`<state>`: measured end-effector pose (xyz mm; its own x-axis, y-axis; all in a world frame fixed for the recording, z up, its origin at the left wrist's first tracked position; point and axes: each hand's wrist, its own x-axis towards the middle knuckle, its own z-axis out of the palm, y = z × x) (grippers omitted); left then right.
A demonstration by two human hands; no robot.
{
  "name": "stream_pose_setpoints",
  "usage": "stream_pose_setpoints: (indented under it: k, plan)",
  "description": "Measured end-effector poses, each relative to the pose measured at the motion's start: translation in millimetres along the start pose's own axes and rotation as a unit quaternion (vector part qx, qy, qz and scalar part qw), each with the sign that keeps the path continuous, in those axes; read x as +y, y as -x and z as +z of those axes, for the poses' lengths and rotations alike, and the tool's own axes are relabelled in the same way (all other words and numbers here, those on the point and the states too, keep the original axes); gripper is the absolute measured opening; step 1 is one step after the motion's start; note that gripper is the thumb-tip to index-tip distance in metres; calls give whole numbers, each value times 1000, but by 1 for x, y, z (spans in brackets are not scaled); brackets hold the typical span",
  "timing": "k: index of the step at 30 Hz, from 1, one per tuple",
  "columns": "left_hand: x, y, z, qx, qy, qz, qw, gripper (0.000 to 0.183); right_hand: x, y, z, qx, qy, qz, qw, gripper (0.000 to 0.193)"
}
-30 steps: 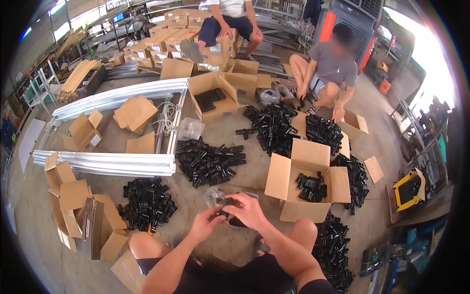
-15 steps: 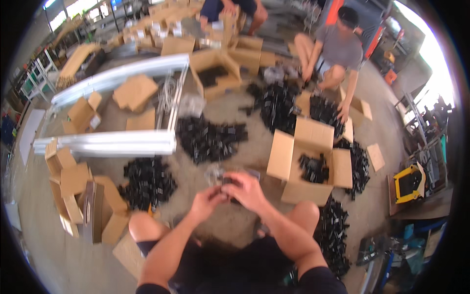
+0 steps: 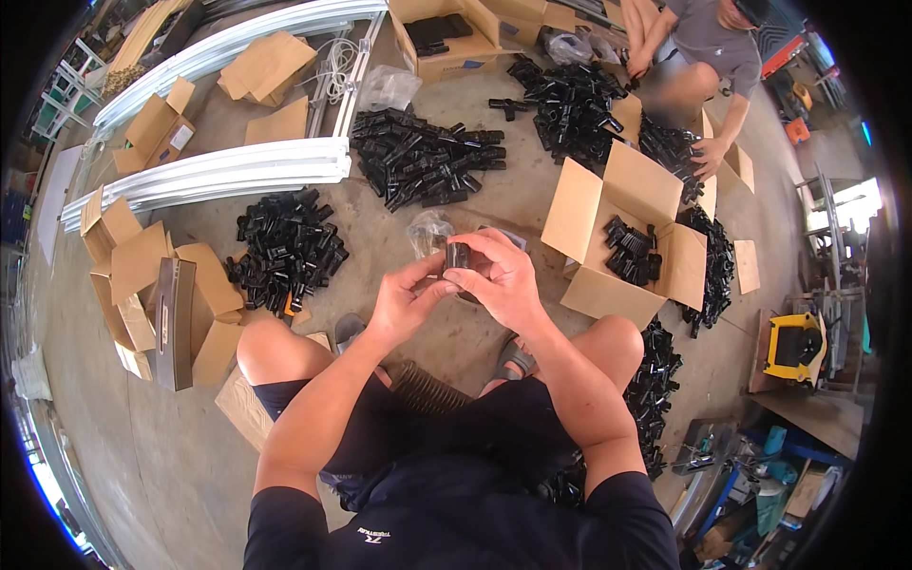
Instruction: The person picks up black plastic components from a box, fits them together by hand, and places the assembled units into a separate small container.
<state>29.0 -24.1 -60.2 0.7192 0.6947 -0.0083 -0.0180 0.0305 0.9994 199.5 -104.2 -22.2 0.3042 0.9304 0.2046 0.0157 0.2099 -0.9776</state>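
Between two bare hands, a short, glossy black cylindrical piece [image 3: 458,255] is sitting above the grey concrete floor [image 3: 190,456] as I am watching remotely. The right hand [image 3: 505,282]'s grip is narrowly holding it, thumb against fingers; the left hand [image 3: 404,302] is touching its side, though I cannot tell whether it is pinching. A crumpled clear plastic bag [image 3: 427,231] is showing just beyond. Work is looking partway: some black parts [image 3: 631,252] are lying inside an open brown cardboard box [image 3: 613,294], many more in loose heaps [image 3: 285,252] outside.
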Motion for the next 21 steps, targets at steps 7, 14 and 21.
stream_pose_setpoints:
  k: [7, 14, 21]
  plan:
    - [19, 0, 0, -27, -47, -4, 999, 42, 0, 0, -7, -15, -16, 9, 1000, 36]
    - [15, 1, 12, 24, 67, 22, 997, 45, 2, -1, 2, 45, -90, 29, 995, 35]
    - [18, -7, 7, 53, 98, 7, 994, 63, 7, -8, -6, 39, -171, 99, 980, 40]
